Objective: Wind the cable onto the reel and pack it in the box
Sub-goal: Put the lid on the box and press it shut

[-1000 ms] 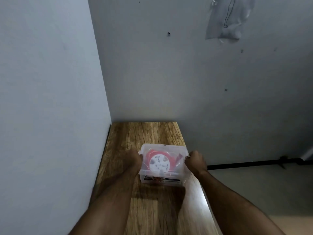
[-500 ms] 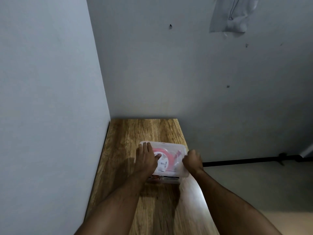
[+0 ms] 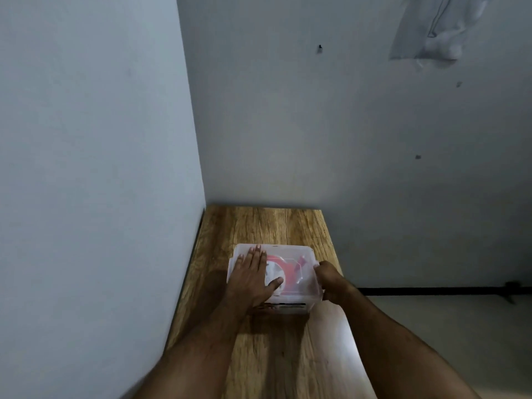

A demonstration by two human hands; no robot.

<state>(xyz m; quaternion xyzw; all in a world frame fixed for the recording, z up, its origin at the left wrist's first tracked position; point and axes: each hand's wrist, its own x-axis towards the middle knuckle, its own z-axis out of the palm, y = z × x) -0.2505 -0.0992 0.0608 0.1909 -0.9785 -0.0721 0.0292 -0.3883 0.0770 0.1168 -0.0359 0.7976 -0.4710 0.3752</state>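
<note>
Closing the box (image 3: pixel 299 251) on the table (image 3: pixel 259 223): left hand (image 3: pixel 250 276) lies flat, fingers spread, on the clear lid over the red reel (image 3: pixel 288 273) inside, right hand (image 3: pixel 331 279) curls round the right edge (press evenly, probably, so both sides seat).

Wooden desk (image 3: pixel 259 226) pushed into corner of two grey walls. Clear plastic bag (image 3: pixel 429 27) hanging high on back wall, small dark nail (image 3: pixel 319 48) left of it. Black strip (image 3: pixel 431 291) along floor edge at right.
</note>
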